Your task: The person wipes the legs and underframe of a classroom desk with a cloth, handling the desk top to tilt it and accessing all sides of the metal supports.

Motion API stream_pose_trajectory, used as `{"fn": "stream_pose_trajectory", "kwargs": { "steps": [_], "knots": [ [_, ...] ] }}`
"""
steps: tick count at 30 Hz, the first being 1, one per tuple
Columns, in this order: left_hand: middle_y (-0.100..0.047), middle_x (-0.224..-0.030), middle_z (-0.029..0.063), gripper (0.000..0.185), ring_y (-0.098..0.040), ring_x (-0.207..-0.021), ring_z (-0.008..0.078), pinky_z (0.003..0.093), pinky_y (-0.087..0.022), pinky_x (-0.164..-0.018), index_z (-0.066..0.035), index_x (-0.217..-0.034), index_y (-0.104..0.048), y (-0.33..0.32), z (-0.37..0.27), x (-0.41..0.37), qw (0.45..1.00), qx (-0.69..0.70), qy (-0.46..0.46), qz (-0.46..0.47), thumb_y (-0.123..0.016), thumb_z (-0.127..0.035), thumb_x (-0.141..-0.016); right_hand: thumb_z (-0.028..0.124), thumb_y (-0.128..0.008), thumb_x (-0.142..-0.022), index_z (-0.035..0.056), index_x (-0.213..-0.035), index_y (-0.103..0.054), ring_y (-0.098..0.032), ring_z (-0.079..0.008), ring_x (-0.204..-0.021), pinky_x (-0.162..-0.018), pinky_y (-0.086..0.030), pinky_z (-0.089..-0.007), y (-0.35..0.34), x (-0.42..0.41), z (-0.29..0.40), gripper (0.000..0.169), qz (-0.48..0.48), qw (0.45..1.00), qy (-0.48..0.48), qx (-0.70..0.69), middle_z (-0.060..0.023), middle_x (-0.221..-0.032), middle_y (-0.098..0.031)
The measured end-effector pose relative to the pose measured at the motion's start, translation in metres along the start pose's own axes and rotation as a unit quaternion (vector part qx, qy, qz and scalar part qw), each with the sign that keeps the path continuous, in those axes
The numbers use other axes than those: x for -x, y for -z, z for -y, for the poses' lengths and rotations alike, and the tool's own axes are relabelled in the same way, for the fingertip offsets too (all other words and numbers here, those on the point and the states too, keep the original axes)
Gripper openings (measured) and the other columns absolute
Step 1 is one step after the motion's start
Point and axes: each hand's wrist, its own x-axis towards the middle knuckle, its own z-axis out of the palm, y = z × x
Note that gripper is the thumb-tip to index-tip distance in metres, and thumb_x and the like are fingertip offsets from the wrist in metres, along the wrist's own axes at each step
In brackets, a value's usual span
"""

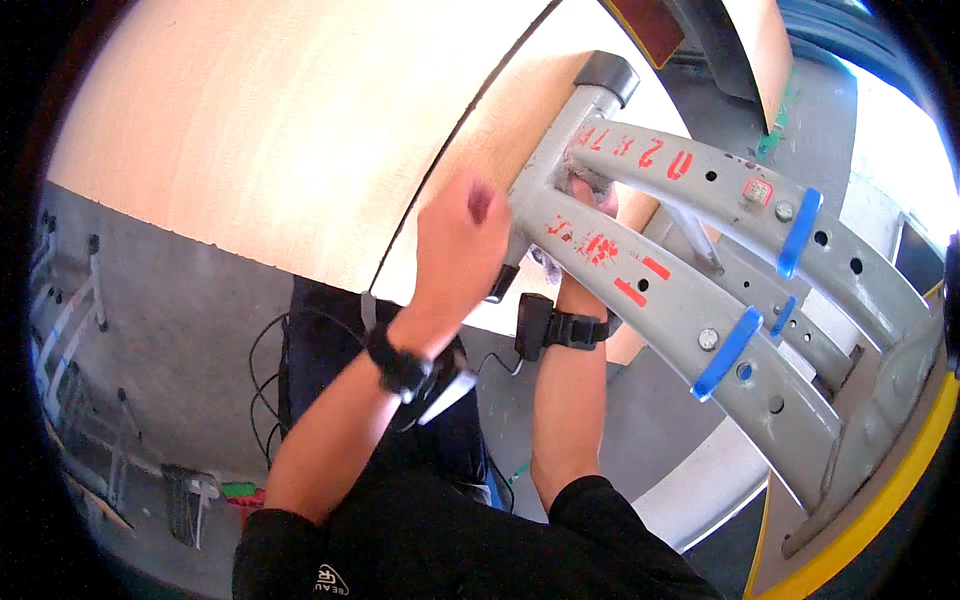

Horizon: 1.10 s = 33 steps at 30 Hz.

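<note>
My left hand (463, 240) is raised beside the foot bar of a grey metal leg frame (750, 375), its fingers curled in. Whether a small thing is inside the curl cannot be told. My right hand (594, 196) reaches behind the frame; parts of its fingers show in the gap between the two leg tubes, and the rest is hidden. A black plastic end cap (606, 75) covers the far end of the foot bar, and another (503, 283) is at the near end. Red painted marks, bolts and blue bands are on the tubes.
A large light wooden board (262, 135) lies under and left of the frame, with a black cable (465, 120) across it. More metal frames (75, 315) stand on the grey floor at the left. A yellow edge (885, 517) curves along the right.
</note>
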Motion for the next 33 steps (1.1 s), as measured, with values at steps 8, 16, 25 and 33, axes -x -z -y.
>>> {"fn": "stream_pose_trajectory", "kwargs": {
  "steps": [8,16,25,33],
  "knots": [
    [-0.065,-0.084,0.0230,0.011,-0.065,-0.077,0.0383,0.0409,-0.051,-0.068,0.001,-0.096,-0.057,0.000,0.017,0.078,0.978,-0.045,0.008,0.201,-0.055,-0.007,-0.090,0.014,-0.080,-0.076,0.0013,-0.123,-0.057,-0.063,-0.0206,-0.101,-0.086,-0.051,-0.0349,0.002,-0.039,-0.015,0.054,0.072,0.994,0.067,-0.044,-0.0103,-0.114,-0.064],
    [-0.056,-0.118,0.0335,0.047,-0.057,-0.109,0.0468,0.0456,-0.046,-0.093,0.009,-0.134,-0.040,-0.013,0.014,0.077,0.969,0.008,0.031,0.244,-0.049,-0.020,-0.098,0.016,-0.072,-0.082,0.0013,-0.122,-0.057,-0.063,-0.0174,-0.096,-0.082,-0.052,-0.0325,0.038,0.025,0.008,0.045,0.102,0.989,-0.047,-0.095,-0.0081,-0.110,-0.063],
    [-0.049,-0.140,0.0203,0.061,-0.051,-0.126,0.0276,0.0355,-0.038,-0.106,0.000,-0.148,-0.027,-0.034,0.011,0.047,0.901,0.222,0.168,0.332,-0.043,-0.038,-0.102,0.018,-0.070,-0.084,0.0013,-0.122,-0.057,-0.062,-0.0178,-0.098,-0.084,-0.051,-0.0330,0.037,0.023,-0.002,0.044,0.061,0.995,-0.047,-0.067,-0.0085,-0.111,-0.063],
    [-0.052,-0.137,0.0209,0.053,-0.046,-0.131,0.0268,0.0350,-0.032,-0.109,0.002,-0.138,-0.045,-0.044,0.029,0.042,0.893,0.261,0.141,0.337,-0.047,-0.037,-0.101,0.019,-0.069,-0.085,0.0012,-0.123,-0.057,-0.061,-0.0182,-0.100,-0.085,-0.050,-0.0335,0.053,0.047,-0.005,0.043,0.023,0.995,-0.069,-0.075,-0.0090,-0.112,-0.062]
  ]
}}
